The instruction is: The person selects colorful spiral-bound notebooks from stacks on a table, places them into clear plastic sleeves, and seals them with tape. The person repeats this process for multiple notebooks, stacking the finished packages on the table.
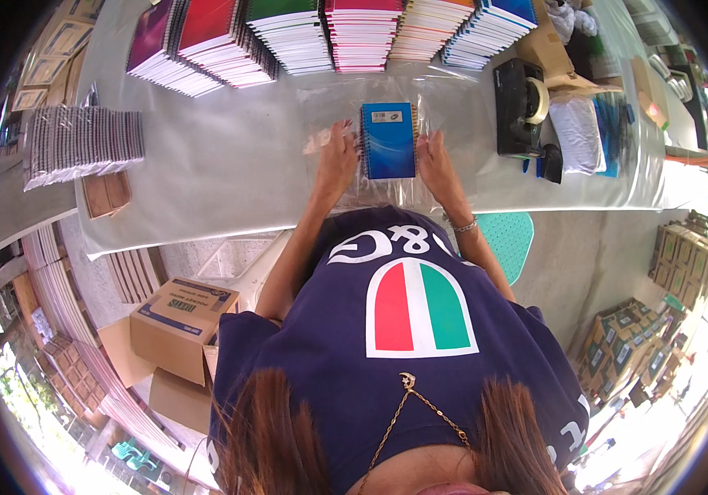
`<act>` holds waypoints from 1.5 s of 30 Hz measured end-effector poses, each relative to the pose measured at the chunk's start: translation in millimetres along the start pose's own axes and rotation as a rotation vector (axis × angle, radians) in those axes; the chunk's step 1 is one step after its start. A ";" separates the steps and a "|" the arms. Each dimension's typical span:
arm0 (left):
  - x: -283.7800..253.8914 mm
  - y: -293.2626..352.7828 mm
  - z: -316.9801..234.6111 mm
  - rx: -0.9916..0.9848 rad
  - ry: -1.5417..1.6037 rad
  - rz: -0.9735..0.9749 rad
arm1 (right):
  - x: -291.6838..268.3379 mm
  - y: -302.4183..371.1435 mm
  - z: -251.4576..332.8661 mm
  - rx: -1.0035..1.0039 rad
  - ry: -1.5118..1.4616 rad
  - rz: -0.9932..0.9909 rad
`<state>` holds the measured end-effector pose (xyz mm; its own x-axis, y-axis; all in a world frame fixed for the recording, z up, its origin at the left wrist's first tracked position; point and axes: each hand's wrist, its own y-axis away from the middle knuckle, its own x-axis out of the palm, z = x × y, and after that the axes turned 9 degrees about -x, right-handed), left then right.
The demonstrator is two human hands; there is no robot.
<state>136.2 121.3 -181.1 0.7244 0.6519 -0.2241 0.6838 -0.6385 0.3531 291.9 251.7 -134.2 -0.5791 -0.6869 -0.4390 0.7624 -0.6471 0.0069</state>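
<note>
A blue spiral notebook (388, 140) lies inside a clear plastic bag (370, 99) on the grey table (230, 157), straight in front of me. My left hand (336, 161) rests flat on the bag at the notebook's left edge, fingers apart. Against the notebook's right edge my right hand (438, 161) presses on the plastic, a bracelet on its wrist. Neither hand visibly grips anything.
Stacks of coloured spiral notebooks (304, 37) line the table's far edge. A black tape dispenser (521, 103) and folded plastic bags (578, 132) lie to the right, another notebook stack (82, 142) to the left. Cardboard boxes (181, 322) stand on the floor, and a teal stool (507, 235).
</note>
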 end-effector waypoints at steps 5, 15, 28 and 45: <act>-2.4 4.5 -9.5 -0.024 -0.093 0.023 | 5.6 1.5 -6.4 0.010 -0.021 0.010; -41.2 12.3 -48.5 -0.042 -0.291 -0.040 | -27.7 -14.1 -32.0 0.120 0.024 -0.136; -16.3 8.3 -65.7 0.180 -0.577 -0.312 | -53.8 -33.5 2.1 0.106 -0.008 0.086; 3.0 17.6 -64.7 0.171 -0.581 -0.257 | -26.3 -30.3 6.3 0.222 -0.289 0.125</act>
<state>144.8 138.4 -116.7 0.4325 0.4962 -0.7528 0.8111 -0.5787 0.0846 282.2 287.3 -117.2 -0.5671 -0.8096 -0.1512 0.7698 -0.5863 0.2524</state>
